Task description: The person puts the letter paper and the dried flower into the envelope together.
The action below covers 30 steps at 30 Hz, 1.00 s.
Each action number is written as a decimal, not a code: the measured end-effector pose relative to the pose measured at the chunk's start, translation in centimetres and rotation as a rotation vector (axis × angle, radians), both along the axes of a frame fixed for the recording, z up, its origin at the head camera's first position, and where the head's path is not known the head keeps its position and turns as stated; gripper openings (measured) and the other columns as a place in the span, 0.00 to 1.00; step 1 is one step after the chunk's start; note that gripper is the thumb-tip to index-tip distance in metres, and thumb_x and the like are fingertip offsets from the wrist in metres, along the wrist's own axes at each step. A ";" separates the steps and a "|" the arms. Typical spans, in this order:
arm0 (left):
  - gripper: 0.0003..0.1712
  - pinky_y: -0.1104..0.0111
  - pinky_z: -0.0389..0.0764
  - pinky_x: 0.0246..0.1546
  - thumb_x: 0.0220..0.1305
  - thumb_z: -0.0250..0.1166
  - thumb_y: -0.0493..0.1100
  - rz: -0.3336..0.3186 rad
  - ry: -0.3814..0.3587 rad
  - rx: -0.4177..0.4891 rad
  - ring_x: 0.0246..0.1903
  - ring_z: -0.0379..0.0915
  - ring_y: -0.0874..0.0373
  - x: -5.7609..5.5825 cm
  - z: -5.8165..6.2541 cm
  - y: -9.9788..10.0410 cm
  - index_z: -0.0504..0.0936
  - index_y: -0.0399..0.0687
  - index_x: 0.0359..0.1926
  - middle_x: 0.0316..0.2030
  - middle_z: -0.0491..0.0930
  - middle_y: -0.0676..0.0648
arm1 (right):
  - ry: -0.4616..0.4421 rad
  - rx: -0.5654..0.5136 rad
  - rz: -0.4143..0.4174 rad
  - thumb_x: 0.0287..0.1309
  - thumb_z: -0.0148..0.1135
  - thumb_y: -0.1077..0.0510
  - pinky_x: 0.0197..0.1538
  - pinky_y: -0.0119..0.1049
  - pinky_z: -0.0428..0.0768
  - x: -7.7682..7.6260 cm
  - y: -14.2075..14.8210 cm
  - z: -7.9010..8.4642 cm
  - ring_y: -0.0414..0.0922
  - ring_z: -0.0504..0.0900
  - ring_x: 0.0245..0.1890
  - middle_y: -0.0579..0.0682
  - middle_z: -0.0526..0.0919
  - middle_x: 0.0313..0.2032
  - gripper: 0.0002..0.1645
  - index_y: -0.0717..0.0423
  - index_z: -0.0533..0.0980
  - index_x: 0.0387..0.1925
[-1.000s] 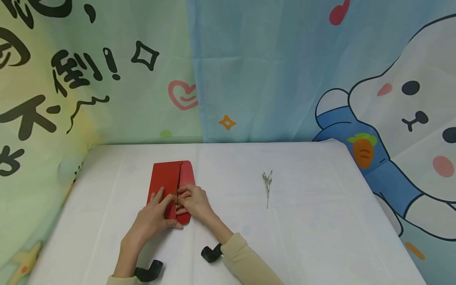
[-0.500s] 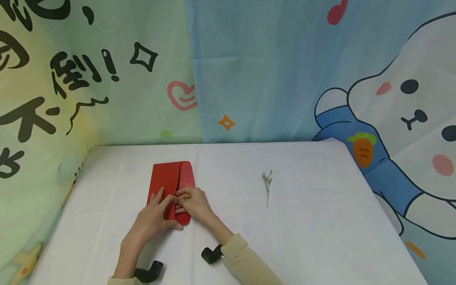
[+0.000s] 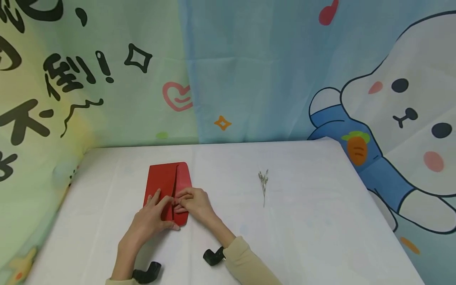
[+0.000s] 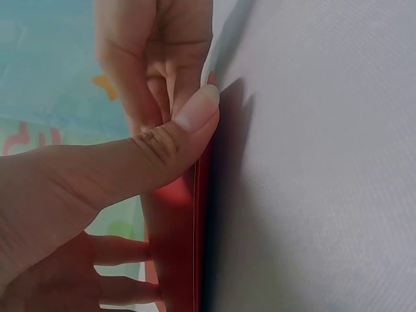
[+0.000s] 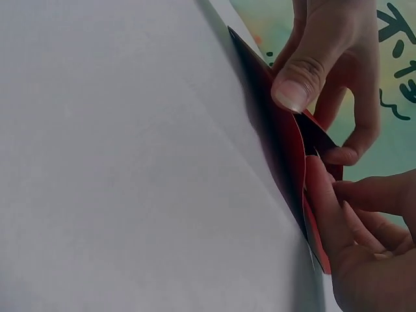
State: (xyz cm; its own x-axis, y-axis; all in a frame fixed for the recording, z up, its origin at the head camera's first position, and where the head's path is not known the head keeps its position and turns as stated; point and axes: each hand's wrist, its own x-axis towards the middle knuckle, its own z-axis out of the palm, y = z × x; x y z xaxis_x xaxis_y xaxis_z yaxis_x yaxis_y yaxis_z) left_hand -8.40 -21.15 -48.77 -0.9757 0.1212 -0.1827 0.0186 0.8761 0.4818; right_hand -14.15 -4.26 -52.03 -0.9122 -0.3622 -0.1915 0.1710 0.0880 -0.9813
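A red paper envelope (image 3: 158, 180) lies on the white table with its flap (image 3: 183, 174) folded out to the right. My left hand (image 3: 151, 217) holds its body, fingers spread over the top and thumb at the near edge. The left thumb (image 5: 296, 91) and index finger stand either side of the parted opening in the right wrist view. My right hand (image 3: 195, 204) has its fingers curled at that opening, with a fingertip tucked just inside it. The left wrist view shows the near edge of the envelope (image 4: 179, 247) side-on. What lies inside is hidden.
A small sprig of dried flowers (image 3: 263, 186) lies on the table to the right of the hands. Black wrist-camera mounts (image 3: 147, 273) sit by both wrists. Behind the white table (image 3: 303, 221) hangs a printed cloth backdrop (image 3: 249, 79).
The head view has shifted slightly, so everything sits a little further left. Both hands stay at the envelope's opening, whose gap shows a bit wider near the fingers.
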 end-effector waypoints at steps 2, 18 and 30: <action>0.41 0.24 0.70 0.54 0.45 0.83 0.59 0.003 -0.005 -0.002 0.72 0.50 0.18 0.0 0.0 0.0 0.76 0.57 0.60 0.76 0.55 0.25 | 0.006 0.001 -0.011 0.65 0.61 0.71 0.35 0.39 0.89 0.0 0.3 0.0 0.53 0.92 0.30 0.60 0.90 0.35 0.09 0.69 0.82 0.45; 0.40 0.23 0.68 0.55 0.46 0.83 0.58 0.013 -0.008 0.003 0.72 0.50 0.17 0.2 0.1 0.1 0.76 0.58 0.59 0.76 0.56 0.25 | 0.116 0.086 -0.056 0.63 0.66 0.67 0.30 0.31 0.84 0.5 2.9 1.0 0.46 0.85 0.25 0.58 0.89 0.32 0.08 0.65 0.85 0.42; 0.40 0.24 0.68 0.56 0.46 0.83 0.57 0.014 -0.010 0.019 0.72 0.51 0.17 0.1 0.1 0.1 0.76 0.58 0.60 0.75 0.57 0.26 | 0.262 0.299 -0.126 0.60 0.70 0.59 0.35 0.28 0.77 0.9 5.1 2.2 0.34 0.79 0.27 0.47 0.86 0.31 0.07 0.56 0.86 0.40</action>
State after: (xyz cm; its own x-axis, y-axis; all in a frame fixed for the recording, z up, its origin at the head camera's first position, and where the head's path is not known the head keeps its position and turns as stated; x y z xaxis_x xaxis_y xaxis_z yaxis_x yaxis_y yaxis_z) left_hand -8.31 -21.02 -48.65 -0.9753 0.1115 -0.1906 0.0017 0.8668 0.4986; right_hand -13.27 0.80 -49.87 -0.9776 -0.2086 -0.0273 -0.0531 0.3701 -0.9275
